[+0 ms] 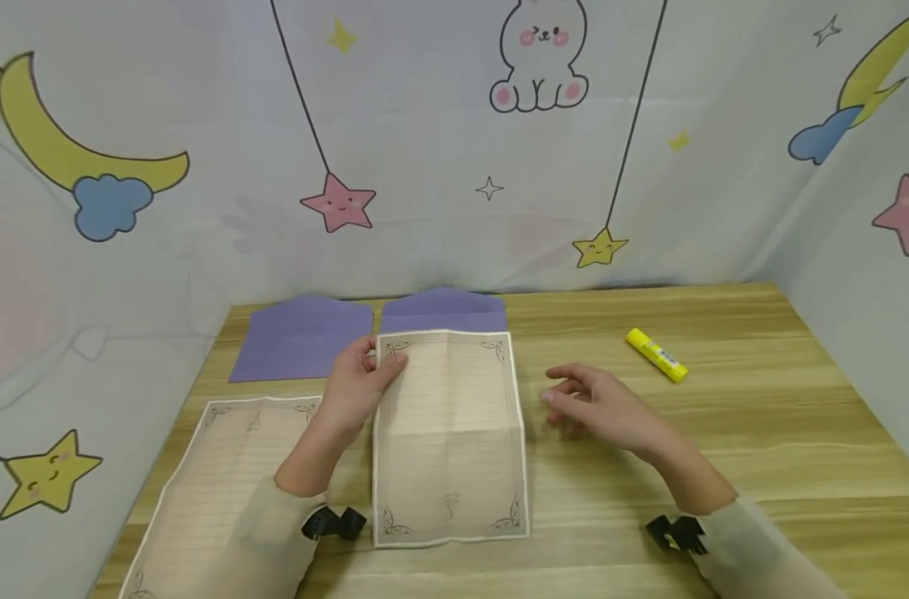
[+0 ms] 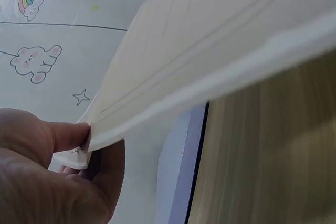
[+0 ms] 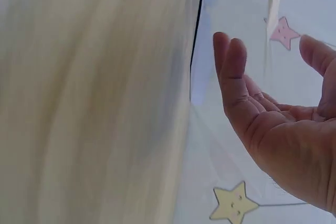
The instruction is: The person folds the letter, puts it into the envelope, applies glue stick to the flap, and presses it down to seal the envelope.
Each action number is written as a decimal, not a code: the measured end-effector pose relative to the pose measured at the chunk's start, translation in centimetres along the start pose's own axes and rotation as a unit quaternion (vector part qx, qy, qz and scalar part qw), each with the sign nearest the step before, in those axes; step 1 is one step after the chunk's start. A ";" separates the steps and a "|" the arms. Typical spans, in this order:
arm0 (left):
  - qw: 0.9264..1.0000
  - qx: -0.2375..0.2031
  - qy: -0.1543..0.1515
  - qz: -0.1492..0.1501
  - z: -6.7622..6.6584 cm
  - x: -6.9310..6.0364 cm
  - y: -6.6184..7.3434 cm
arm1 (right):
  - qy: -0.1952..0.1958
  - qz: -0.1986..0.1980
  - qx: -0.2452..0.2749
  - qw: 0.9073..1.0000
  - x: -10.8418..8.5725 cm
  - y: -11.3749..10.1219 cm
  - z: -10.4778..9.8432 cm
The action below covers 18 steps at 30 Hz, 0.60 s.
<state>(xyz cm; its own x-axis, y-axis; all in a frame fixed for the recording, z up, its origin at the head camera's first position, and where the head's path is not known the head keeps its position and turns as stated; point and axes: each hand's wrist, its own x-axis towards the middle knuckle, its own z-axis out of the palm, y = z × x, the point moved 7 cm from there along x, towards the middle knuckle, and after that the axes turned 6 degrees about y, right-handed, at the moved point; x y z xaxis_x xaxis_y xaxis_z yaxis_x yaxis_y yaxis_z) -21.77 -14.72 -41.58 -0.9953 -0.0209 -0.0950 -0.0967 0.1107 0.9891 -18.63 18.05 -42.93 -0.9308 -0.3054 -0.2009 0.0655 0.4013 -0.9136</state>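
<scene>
Bordered letter sheet, cream and lined with scrollwork in its corners, stands in the middle of the head view, in front of the right purple envelope and covering its lower part. Its upper left corner is grasped by the left hand, thumb on the printed face and fingers behind; the left wrist view shows the paper slanting, with that corner lifted off the desk. Creases cross the page, one upright and one level. To the right of the paper, the right hand is released, holding nothing, its fingers loosely bent and apart from the page. A second letter sheet of the same pattern lies at the left, partly beneath the left forearm. Beyond it lies the left purple envelope, flap pointing toward the cartoon-printed backdrop. A yellow glue stick lies diagonally beyond the right hand, near it but not touching.
</scene>
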 end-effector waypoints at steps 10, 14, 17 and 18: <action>0.998 -0.046 0.031 -0.001 3.2 0.9 0.1 | 0.026 0.043 0.083 0.995 0.7 0.2 2.0; 0.999 -0.038 0.031 -0.008 3.8 1.1 0.1 | 0.056 0.031 0.078 0.995 0.8 0.1 1.4; 0.999 -0.027 0.023 -0.023 4.1 1.0 -0.1 | 0.087 0.026 0.059 0.994 0.8 -0.1 0.5; 0.999 -0.026 0.017 -0.030 4.2 0.9 -0.2 | 0.096 0.028 0.057 0.993 0.8 -0.1 0.3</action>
<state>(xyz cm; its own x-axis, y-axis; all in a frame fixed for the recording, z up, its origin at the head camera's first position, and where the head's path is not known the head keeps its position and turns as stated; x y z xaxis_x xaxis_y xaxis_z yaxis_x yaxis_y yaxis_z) -22.67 -10.60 -42.35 -0.9869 -0.0587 -0.1504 -0.1537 0.0564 0.9865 -19.27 17.52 -43.10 -0.9752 -0.1111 -0.1913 0.1492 0.3086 -0.9394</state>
